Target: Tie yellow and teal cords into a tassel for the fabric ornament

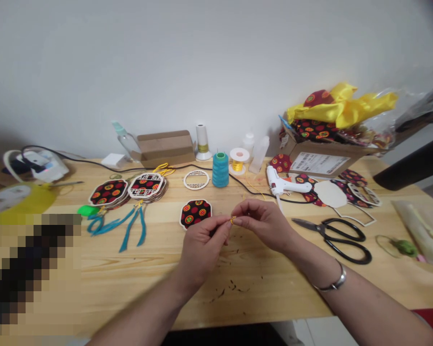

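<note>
My left hand and my right hand meet above the middle of the wooden table. Both pinch a tiny piece of yellow cord between thumb and fingertips. A thin yellow thread runs back from it toward the gold thread spool. Just left of my left hand lies a patterned fabric piece, black with red and orange dots. My right wrist wears a silver bracelet.
Black scissors lie right of my hands. A white glue gun, a teal thread spool, a wooden ring cutout, finished ornaments with teal tassels and a cardboard box of fabric line the back.
</note>
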`<state>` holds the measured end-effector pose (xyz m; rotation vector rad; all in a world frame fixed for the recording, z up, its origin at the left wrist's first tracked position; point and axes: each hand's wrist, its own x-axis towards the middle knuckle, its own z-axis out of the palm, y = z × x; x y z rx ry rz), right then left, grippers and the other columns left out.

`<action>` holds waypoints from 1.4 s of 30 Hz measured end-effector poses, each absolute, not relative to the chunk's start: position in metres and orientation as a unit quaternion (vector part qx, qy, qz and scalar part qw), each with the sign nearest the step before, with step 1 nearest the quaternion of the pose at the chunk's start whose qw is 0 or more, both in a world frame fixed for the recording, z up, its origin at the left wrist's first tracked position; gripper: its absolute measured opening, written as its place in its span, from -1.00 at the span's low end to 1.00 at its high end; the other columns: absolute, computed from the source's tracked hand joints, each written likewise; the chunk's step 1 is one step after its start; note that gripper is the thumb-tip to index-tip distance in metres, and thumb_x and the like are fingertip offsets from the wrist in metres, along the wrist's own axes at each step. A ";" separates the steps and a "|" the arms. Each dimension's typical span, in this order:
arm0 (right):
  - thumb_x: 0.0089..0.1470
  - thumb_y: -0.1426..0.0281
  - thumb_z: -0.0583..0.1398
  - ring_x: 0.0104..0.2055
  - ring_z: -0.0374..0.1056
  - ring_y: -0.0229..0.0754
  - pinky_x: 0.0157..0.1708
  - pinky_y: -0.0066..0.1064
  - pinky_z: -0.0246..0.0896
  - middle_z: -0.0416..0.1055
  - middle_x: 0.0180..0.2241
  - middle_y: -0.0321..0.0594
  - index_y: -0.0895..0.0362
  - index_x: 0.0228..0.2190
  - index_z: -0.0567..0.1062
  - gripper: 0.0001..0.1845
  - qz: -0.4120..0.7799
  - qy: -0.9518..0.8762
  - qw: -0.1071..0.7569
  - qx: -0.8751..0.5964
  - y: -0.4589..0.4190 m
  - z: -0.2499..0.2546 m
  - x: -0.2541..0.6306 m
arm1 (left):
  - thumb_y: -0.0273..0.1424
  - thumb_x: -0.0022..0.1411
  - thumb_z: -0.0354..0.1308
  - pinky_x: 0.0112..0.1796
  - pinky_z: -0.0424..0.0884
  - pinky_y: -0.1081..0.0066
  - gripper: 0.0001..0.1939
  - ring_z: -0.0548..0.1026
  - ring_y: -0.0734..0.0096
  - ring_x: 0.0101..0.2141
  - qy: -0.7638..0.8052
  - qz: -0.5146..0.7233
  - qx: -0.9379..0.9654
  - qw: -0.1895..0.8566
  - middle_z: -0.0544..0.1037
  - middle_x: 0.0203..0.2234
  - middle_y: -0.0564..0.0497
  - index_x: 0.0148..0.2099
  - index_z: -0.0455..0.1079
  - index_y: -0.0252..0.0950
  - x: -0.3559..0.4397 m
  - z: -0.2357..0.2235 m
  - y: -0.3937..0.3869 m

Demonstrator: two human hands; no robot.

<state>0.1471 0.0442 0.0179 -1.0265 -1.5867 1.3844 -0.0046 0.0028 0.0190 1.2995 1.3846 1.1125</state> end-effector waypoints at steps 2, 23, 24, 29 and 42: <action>-0.13 0.42 0.26 -0.47 0.29 -0.32 -0.42 -0.46 0.22 0.42 -0.53 -0.29 0.18 -0.50 0.47 -0.92 0.539 -0.625 0.391 -0.407 0.044 0.020 0.147 | -0.36 0.05 0.15 -0.55 0.25 0.56 -0.83 0.30 0.56 -0.62 0.563 0.447 0.527 0.454 0.36 -0.71 0.14 -0.33 0.53 -0.30 -0.004 0.019 0.002; 0.03 0.45 0.13 -0.50 0.18 -0.34 -0.49 -0.51 0.09 0.29 -0.56 -0.34 0.17 -0.52 0.36 -0.89 0.409 -0.720 0.351 -0.437 0.042 0.022 0.149 | -0.35 0.09 0.12 -0.55 0.21 0.58 -0.83 0.28 0.57 -0.61 0.554 0.425 0.532 0.480 0.34 -0.69 0.15 -0.30 0.49 -0.29 -0.003 0.020 0.001; 0.03 0.44 0.12 -0.49 0.18 -0.34 -0.48 -0.50 0.09 0.28 -0.56 -0.34 0.17 -0.52 0.35 -0.89 0.410 -0.718 0.352 -0.438 0.042 0.022 0.149 | -0.35 0.10 0.12 -0.54 0.21 0.57 -0.83 0.28 0.57 -0.60 0.549 0.425 0.532 0.485 0.35 -0.69 0.15 -0.31 0.48 -0.29 -0.004 0.020 0.001; 0.04 0.43 0.11 -0.49 0.16 -0.33 -0.46 -0.49 0.08 0.26 -0.55 -0.33 0.17 -0.53 0.34 -0.87 0.411 -0.713 0.359 -0.440 0.042 0.022 0.149 | -0.30 0.21 0.00 -0.53 0.16 0.56 -0.68 0.20 0.61 -0.63 0.529 0.418 0.542 0.502 0.31 -0.70 0.14 -0.54 0.37 -0.31 -0.005 0.019 0.000; 0.04 0.44 0.09 -0.52 0.09 -0.35 -0.47 -0.49 0.04 0.21 -0.58 -0.37 0.15 -0.53 0.31 -0.87 0.406 -0.701 0.361 -0.461 0.045 0.017 0.151 | -0.32 0.18 0.02 -0.59 0.05 0.52 -0.76 0.14 0.62 -0.66 0.549 0.379 0.528 0.526 0.37 -0.66 0.14 -0.45 0.38 -0.32 -0.004 0.016 0.004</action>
